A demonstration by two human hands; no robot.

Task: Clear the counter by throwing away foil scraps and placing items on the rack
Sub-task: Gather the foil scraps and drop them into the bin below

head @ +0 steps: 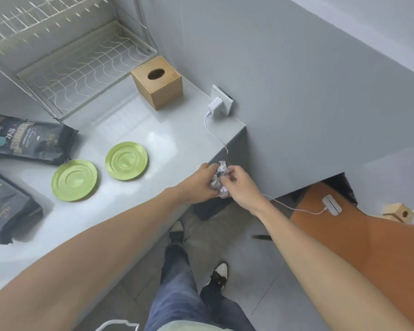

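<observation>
Crumpled foil ball (pixel 219 179) held between both hands at the counter (pixel 153 130) corner; left hand (pixel 198 185) cups it, right hand (pixel 239 185) pinches; dark bin bag (pixel 208 209) lies directly below.

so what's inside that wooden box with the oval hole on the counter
Through the oval hole in the wooden box only darkness shows. Nothing pokes out, and the closed sides cover whatever may be inside, so its contents cannot be told.
</observation>
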